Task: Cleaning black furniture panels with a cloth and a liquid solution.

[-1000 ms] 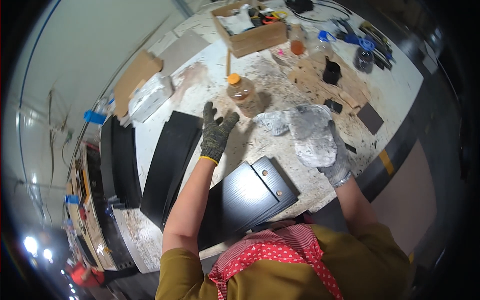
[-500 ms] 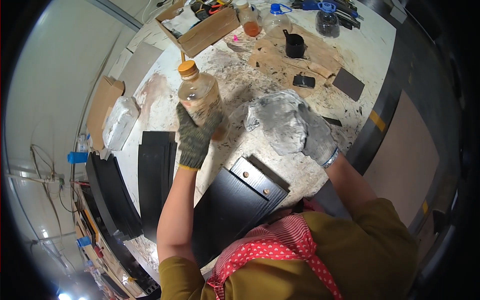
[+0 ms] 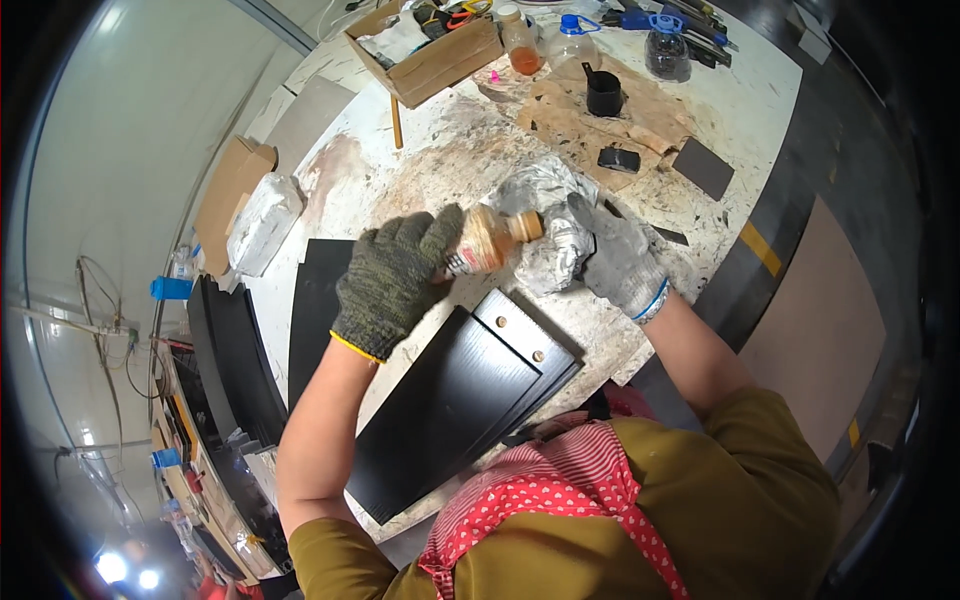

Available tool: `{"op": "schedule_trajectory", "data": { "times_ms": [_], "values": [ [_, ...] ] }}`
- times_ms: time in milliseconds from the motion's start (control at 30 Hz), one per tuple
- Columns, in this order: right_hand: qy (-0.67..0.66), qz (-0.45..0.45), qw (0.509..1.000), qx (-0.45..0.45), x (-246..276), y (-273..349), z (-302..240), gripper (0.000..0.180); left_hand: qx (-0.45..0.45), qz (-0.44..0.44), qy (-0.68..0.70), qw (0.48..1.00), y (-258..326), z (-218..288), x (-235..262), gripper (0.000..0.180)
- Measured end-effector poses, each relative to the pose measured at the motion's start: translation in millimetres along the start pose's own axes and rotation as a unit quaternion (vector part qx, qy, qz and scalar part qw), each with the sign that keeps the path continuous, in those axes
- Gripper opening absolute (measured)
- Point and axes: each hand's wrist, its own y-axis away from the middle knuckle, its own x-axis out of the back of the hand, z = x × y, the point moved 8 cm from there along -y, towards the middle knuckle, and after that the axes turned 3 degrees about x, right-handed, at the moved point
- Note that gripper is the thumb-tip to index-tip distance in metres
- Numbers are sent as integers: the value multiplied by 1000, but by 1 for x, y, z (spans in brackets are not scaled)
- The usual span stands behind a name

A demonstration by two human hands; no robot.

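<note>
My left hand (image 3: 393, 280), in a dark green knit glove, grips a clear plastic bottle (image 3: 485, 240) of amber liquid, tipped on its side with its orange cap pointing right. My right hand (image 3: 618, 258), in a grey glove, holds a crumpled grey-white rag (image 3: 545, 228) right at the bottle's cap. Both hands hover above a stained white workbench (image 3: 440, 150). Below them lies a black wooden panel (image 3: 460, 400) with two round metal fittings near its upper end.
A second black board (image 3: 318, 300) lies left of the panel; more black boards (image 3: 235, 350) lean off the bench's left side. At the back stand a cardboard box (image 3: 430, 50) of odds and ends, several bottles (image 3: 575, 40), a black cup (image 3: 604, 92) and brown paper (image 3: 640, 110).
My left hand took the bottle off the bench, raised it upright, then tipped it sideways against the rag. My right hand lifted the rag to meet the cap.
</note>
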Motion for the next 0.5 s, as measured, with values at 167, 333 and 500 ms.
{"op": "schedule_trajectory", "data": {
  "times_ms": [167,333,500],
  "values": [
    [648,-142,734,146,-20,27,-23,97,5,-35,-65,997,3,-15,6,68],
    [705,-116,691,109,-27,25,-43,92,-31,-30,-78,996,0,-1,12,66],
    [625,-89,771,80,4,18,-12,75,-61,-38,-119,990,1,4,10,64]
  ]
}}
